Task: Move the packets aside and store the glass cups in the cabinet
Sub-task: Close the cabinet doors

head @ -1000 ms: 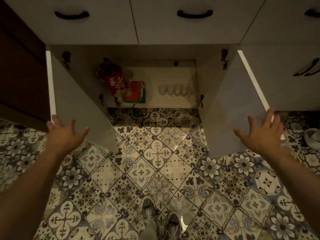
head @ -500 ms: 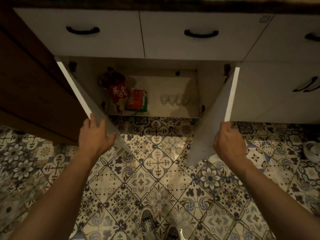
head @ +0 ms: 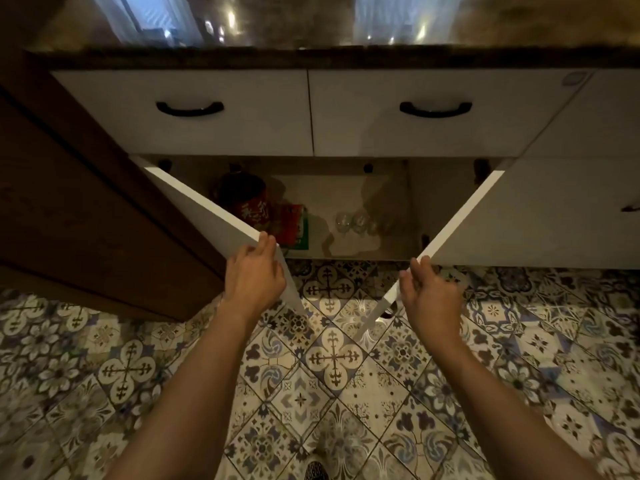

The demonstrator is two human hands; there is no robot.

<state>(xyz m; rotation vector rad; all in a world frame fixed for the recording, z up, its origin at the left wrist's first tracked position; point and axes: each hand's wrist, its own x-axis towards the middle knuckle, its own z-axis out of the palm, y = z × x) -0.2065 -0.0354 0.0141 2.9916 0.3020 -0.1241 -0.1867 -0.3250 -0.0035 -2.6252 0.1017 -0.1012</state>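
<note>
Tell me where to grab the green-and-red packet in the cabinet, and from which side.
Take the green-and-red packet by its upper edge, coming in from the front opening between the two doors. It seems to stand leaning beside the red packet on its left, so that side is blocked; the right side is free, with the glass cups standing apart. Fingers across its thin faces, probably.

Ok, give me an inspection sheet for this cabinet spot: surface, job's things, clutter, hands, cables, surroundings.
Surface: cabinet shelf, pale, partly bare.
Job's things: glass cups grouped at shelf right; red packet and red-green packet at shelf left.
Clutter: nothing seen.
Hands: left hand on left door edge; right hand at right door edge; both doors half open.
Cables: nothing seen.
Surroundings: two drawers above, dark countertop, patterned floor tiles.
</note>
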